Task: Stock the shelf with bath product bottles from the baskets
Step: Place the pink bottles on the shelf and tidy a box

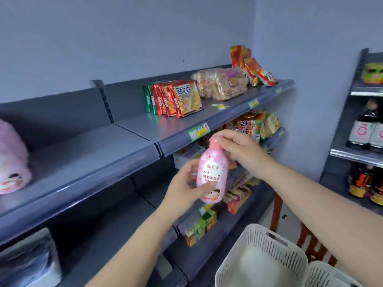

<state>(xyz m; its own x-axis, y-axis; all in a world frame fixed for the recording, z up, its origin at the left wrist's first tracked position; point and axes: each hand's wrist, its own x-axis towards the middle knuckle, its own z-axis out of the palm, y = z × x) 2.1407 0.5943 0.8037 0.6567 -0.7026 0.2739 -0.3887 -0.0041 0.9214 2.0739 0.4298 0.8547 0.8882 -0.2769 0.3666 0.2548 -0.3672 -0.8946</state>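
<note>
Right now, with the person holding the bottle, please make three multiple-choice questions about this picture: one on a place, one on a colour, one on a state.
1. Where is the basket?
A. on the top shelf
B. low at the right, below the arms
C. in the left hand

2. What colour is the held bottle?
A. green
B. blue
C. pink

3. How is the bottle held?
A. by both hands
B. by one hand only
C. by no hand

Answers:
1 B, the white basket sits under the right forearm.
2 C, body and cap are pink.
3 A, the left hand grips the body and the right hand pinches the cap.
</note>
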